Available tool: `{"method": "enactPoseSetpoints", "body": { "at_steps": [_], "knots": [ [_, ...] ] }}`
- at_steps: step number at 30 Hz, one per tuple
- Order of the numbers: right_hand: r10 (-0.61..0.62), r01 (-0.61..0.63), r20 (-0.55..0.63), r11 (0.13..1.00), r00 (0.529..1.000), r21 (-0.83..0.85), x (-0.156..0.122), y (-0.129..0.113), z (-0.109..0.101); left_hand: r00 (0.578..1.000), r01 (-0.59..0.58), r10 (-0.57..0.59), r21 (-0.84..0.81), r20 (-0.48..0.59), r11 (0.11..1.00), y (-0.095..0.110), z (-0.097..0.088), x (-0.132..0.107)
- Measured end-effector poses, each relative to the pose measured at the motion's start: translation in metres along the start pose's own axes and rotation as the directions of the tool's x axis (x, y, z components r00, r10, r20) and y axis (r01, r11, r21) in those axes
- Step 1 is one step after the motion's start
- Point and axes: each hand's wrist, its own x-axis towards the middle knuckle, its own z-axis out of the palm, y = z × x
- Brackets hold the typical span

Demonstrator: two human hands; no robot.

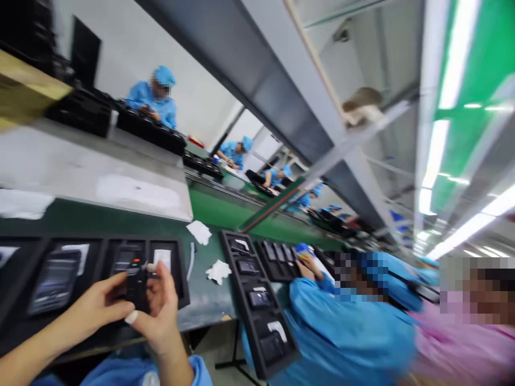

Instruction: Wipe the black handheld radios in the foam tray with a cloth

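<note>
A small black handheld device (137, 287) with an orange mark near its top is held upright over the trays. My left hand (100, 305) pinches it from the left side, thumb and fingers closed on its edge. Round its right side curl the fingers of my right hand (161, 308), with white coverings on the thumb and a fingertip. Below and behind the hands lies a black compartment tray (183, 279). A dark phone-like unit (56, 281) rests in a left compartment, and a white paper slip (162, 258) sits in a right one. The device's exact kind is unclear.
Crumpled white papers (218, 272) lie on the green bench (205, 305). Another black tray (257, 321) with several units juts past the bench edge. A co-worker in a blue smock (346, 321) sits close on the right. A grey shelf (132, 155) stands behind my tray.
</note>
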Motion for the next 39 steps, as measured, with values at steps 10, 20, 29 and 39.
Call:
{"method": "enactPoseSetpoints", "body": {
  "at_steps": [10,20,29,39],
  "knots": [
    [0.015,0.052,0.223,0.955,0.975,-0.293,-0.02,-0.013,-0.013,0.988,-0.151,0.15,0.041,0.025,0.988,0.016,0.009,-0.032],
    [0.089,0.019,0.039,0.212,0.995,-0.977,0.076,-0.031,-0.088,0.969,-0.198,0.245,0.499,-0.029,0.844,0.017,0.0,-0.037],
    [0.303,0.083,0.014,-0.217,0.953,-0.973,0.124,-0.009,-0.08,0.967,-0.083,0.192,0.508,-0.167,0.858,0.012,-0.003,-0.041],
    [0.364,0.183,0.066,-0.298,0.929,-0.937,0.145,-0.006,-0.082,0.954,0.005,0.128,0.44,-0.27,0.898,-0.011,-0.012,-0.04]
  ]
}}
